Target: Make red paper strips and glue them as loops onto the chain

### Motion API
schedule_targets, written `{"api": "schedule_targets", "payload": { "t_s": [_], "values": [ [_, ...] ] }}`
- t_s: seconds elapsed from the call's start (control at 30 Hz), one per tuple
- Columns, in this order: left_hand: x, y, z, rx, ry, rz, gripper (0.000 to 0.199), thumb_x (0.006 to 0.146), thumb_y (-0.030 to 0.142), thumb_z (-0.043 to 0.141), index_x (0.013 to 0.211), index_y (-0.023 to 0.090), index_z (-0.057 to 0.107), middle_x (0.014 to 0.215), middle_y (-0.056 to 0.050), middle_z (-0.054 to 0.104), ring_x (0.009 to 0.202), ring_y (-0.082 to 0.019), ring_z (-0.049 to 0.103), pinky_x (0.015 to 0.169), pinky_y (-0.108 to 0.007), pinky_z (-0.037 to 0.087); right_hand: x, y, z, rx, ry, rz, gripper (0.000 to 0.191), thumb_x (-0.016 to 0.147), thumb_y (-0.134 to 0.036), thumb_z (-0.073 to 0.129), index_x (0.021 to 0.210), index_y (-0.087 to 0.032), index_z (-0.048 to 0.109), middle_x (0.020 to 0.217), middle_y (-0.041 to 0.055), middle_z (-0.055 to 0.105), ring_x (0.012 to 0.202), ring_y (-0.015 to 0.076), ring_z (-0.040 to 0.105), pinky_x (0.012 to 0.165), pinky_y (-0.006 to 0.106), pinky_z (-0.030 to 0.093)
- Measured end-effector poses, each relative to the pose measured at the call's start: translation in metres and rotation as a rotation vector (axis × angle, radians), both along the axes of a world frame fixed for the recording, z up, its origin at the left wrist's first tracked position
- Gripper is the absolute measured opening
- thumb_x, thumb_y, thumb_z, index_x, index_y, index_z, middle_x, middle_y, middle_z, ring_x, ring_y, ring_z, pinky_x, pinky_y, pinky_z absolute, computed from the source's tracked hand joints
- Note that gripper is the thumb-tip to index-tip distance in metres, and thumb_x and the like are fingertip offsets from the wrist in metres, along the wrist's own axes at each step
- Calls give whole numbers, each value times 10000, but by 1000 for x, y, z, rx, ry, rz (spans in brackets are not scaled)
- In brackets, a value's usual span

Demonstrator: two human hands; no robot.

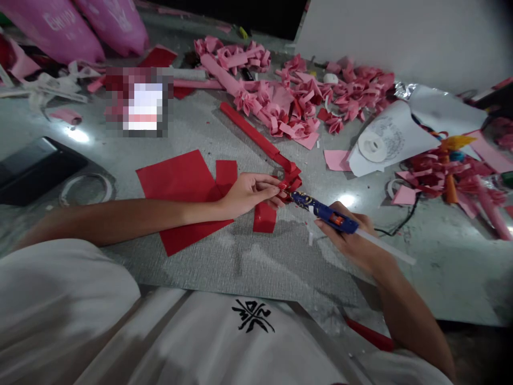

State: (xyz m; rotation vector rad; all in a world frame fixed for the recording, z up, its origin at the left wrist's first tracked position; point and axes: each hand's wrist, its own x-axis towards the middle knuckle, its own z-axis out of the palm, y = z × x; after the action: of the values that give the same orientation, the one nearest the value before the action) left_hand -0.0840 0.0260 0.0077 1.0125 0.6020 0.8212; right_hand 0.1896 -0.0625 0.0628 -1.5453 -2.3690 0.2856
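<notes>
My right hand [355,227] is wrapped round a blue glue gun [316,207], a white glue stick [390,249] poking out of its back end. The gun's nozzle points left, close to the fingertips of my left hand [256,192]. Those fingers pinch a small red paper piece [282,185]; its shape is mostly hidden by the fingers and nozzle. Just beyond lies a rolled red paper stick [252,131] with red loops [293,174] at its near end. Under my left forearm is a large red paper sheet [176,179], with smaller red pieces [264,219] beside it.
Pink paper flowers and strips [276,101] heap along the back. A tape roll [372,147] rests on a white paper cone [395,133] at right, near more scraps [433,176]. A black phone-like device [40,168] and a clear ring [86,188] lie at left.
</notes>
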Motion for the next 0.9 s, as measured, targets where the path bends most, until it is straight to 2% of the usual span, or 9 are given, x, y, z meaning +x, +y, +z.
{"api": "schedule_targets", "payload": {
  "t_s": [0.13,0.37,0.47,0.6,0.7,0.8,0.9],
  "values": [
    [-1,-2,3,40,31,-24,461,846,410,852,1100,60,692,977,-148,802,795,-229,810,763,-327,685,-3,0,-2,11,20,15,251,1051,-506,527,1006,-259,525,712,-38,574,500,136,512,560,291,393],
    [0,-1,-2,57,15,-11,407,878,380,828,1104,68,698,1003,-146,799,819,-227,809,769,-337,687,0,1,2,104,-23,-12,264,1082,-442,451,968,-229,558,825,31,630,599,152,577,571,303,377],
    [0,-1,-2,38,11,-3,426,878,397,826,1109,65,693,1029,-161,797,814,-229,808,768,-345,686,4,0,1,119,-33,-29,278,1080,-447,443,947,-229,553,784,17,610,551,142,547,547,302,360],
    [0,-2,1,42,25,-18,443,856,399,846,1100,64,689,967,-139,798,788,-221,807,745,-320,680,1,-2,-3,59,-23,-13,249,1052,-485,519,985,-247,548,696,-29,567,511,143,530,562,297,388],
    [0,-2,1,42,25,-33,457,845,407,854,1100,65,689,953,-134,795,788,-223,808,727,-309,678,-4,-1,-6,42,-8,3,260,1053,-498,518,1014,-243,549,751,-14,601,552,153,567,583,299,416],
    [0,-2,0,33,11,-20,460,848,411,850,1102,65,687,981,-145,793,805,-236,810,732,-323,681,-4,-1,-7,99,-15,-15,262,1074,-466,473,975,-234,543,819,17,630,606,159,601,597,303,424],
    [0,-2,-2,37,0,-13,435,869,387,834,1114,61,684,1009,-156,791,819,-241,812,742,-331,682,-1,-2,-6,125,-21,-31,272,1079,-458,453,954,-236,548,794,17,626,599,165,596,598,313,419]
  ]
}}
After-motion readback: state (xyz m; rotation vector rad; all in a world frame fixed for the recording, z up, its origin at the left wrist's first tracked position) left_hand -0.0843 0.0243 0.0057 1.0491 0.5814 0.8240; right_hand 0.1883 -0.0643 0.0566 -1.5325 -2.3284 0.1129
